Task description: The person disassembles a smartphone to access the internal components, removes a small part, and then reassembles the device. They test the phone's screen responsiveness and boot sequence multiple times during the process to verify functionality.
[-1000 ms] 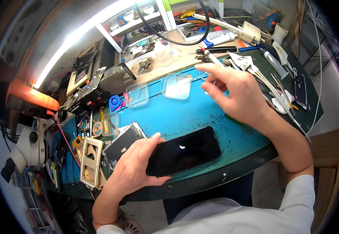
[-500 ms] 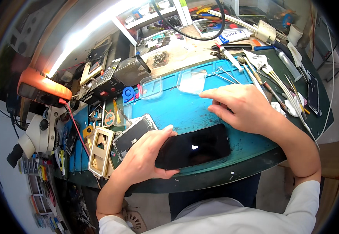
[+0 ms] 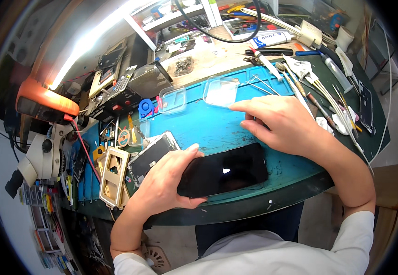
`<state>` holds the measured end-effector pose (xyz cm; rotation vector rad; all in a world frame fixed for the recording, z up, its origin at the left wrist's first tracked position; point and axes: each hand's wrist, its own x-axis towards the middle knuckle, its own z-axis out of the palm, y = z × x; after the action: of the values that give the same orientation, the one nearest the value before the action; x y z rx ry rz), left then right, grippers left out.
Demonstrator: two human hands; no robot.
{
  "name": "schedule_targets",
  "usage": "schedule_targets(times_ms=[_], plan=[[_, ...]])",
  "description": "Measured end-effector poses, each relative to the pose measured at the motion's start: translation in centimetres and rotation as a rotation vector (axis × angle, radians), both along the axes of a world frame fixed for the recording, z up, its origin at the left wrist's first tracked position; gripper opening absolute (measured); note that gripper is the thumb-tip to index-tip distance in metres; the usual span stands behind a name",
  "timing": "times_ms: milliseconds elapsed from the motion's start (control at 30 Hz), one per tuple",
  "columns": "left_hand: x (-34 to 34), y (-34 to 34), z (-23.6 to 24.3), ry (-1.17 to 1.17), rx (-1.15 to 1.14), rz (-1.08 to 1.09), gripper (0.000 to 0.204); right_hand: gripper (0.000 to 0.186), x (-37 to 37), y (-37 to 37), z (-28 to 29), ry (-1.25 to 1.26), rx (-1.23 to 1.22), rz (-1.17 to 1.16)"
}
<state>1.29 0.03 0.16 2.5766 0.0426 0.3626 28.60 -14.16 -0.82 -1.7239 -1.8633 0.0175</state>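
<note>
A black smartphone (image 3: 235, 172) lies screen up on the blue work mat (image 3: 194, 126), a small white mark lit on its dark screen. My left hand (image 3: 164, 181) grips its left end, thumb along the top edge and fingers at the lower edge. Above and to the right of the phone, my right hand (image 3: 274, 121) hovers with nothing in it, its index finger stretched out toward a clear plastic box (image 3: 221, 91). Partly behind my left hand lies a detached phone screen panel (image 3: 153, 153). Tweezers (image 3: 263, 86) rest beyond my right hand.
Left of the phone stand a gold frame-shaped holder (image 3: 114, 176), a microscope (image 3: 43, 153) and an orange multimeter (image 3: 46, 104). Another clear box (image 3: 172, 99) is on the mat's far side. Brushes, a syringe (image 3: 336, 73) and a glue tube (image 3: 272, 40) crowd the right and back.
The whole view has shifted slightly, so everything sits a little further left. My left hand still holds the phone, and my right hand keeps its hovering pose.
</note>
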Motion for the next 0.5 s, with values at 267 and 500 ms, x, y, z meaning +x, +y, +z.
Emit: schedule_targets(times_ms=[267,500], plan=[[0.13,-0.21,-0.03,-0.005,-0.006,0.011,0.110,0.026,0.15,-0.04,-0.06,0.012,-0.010,0.005],[0.11,-0.12,-0.05,-0.027,0.033,-0.004,0.114,0.027,0.16,0.09,-0.16,0.013,-0.022,0.010]])
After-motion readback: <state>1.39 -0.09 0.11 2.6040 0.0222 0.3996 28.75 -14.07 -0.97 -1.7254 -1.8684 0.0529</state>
